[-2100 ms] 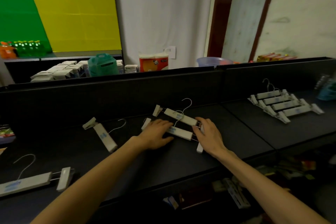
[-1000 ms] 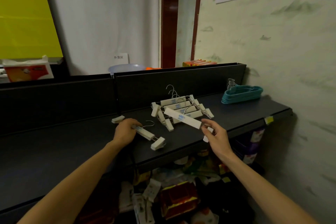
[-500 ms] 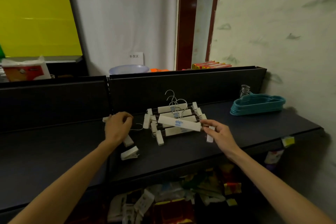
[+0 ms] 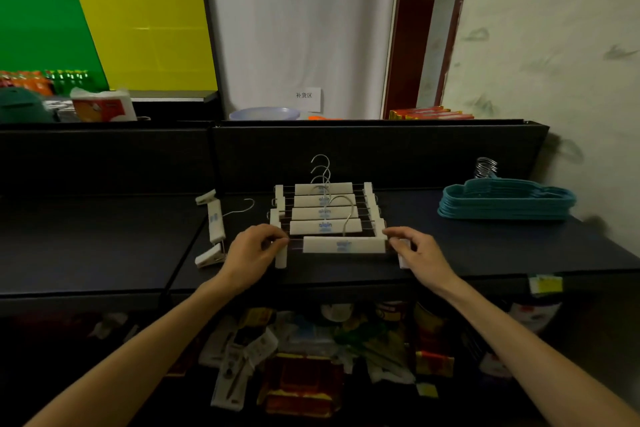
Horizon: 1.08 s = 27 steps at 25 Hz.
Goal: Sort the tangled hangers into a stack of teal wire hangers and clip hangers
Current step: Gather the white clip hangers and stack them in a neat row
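1. Two hands work the near end of a row of white clip hangers (image 4: pixel 325 208) on a black shelf (image 4: pixel 485 253), w/ the front hanger (image 4: pixel 344 245) held level between them.
2. Left hand (image 4: pixel 251 253): fingers curled round the front hanger's left clip (image 4: pixel 281 255), thumb on its near side.
3. Right hand (image 4: pixel 417 251): fingertips pinch the front hanger's right clip (image 4: pixel 403 253), knuckles up.
4. Front hanger sits at the row's near end, just ahead of four more hangers lying overlapped toward the shelf's back panel; hooks (image 4: pixel 320 166) point to the rear.
5. One loose clip hanger (image 4: pixel 214 225) lies left of the row, well apart from it, turned roughly crosswise, hook toward the row.
6. Teal hangers (image 4: pixel 505 204) are stacked right of the row, near the wall, w/ metal hooks (image 4: pixel 486 166) bunched at the back.
7. Behind the row, past the back panel: a pale basin (image 4: pixel 265 113), a small paper sign (image 4: pixel 306 99), a red-brown door frame (image 4: pixel 401 28).
8. Far left of the row, bkgd: green and yellow boards (image 4: pixel 104 35) above a packet of tissue (image 4: pixel 104 106).
9. Below the row, under the shelf edge: mixed packaged goods (image 4: pixel 311 357), too dark to identify.
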Motion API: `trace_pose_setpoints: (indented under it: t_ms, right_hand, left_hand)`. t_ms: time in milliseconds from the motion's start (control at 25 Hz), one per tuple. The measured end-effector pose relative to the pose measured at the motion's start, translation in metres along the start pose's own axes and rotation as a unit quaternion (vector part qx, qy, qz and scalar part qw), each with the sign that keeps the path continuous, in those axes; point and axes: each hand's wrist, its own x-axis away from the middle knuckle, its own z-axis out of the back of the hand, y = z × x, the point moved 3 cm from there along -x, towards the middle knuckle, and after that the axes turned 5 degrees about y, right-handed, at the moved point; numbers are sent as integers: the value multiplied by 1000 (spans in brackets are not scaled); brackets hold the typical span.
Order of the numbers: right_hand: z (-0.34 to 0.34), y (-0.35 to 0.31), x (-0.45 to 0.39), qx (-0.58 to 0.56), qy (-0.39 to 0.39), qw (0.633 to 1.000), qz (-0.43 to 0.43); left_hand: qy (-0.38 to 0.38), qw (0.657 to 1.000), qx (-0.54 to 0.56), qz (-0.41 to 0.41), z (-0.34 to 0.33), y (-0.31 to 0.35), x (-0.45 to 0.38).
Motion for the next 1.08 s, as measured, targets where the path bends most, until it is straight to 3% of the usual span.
trace_pose_setpoints:
  t_ms: [240,680,960,1080]
  right_hand:
    - [9,6,1,17,-28,999,-8]
    - [-1,9,-3,97,32,995,4]
    - [-6,6,-7,114,47,992,-23]
    - [-9,-14,4,129,137,980,71]
  left_hand:
    - [70,990,47,109,-1,-16,18]
    - [126,980,41,147,-14,-17,17]
    - [122,985,-2,119,-11,-10,17]
    - [142,989,-31,35,5,-3,19]
